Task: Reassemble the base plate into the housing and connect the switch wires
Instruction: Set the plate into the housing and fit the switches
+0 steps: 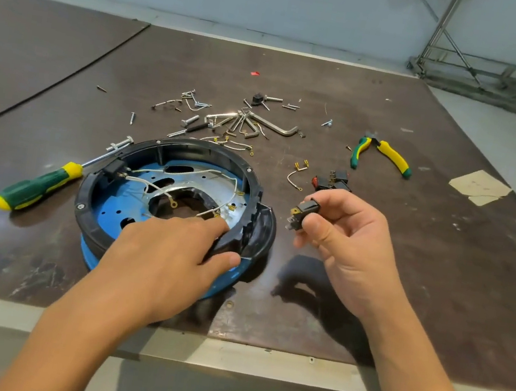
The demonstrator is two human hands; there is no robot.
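One round black plastic housing (pixel 170 148) holding a blue-filmed metal base plate (pixel 108 203) under the left hand (pixel 171 249), fingers spread on its rim, right hand (pixel 340 238) pinching one small black rocker switch (pixel 306 210), two more switches (pixel 332 179) beyond it on the table (pixel 441 256).

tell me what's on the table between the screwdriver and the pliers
In the head view, the round housing sits nearest the screwdriver; then a short loose wire and spare switches before the pliers.
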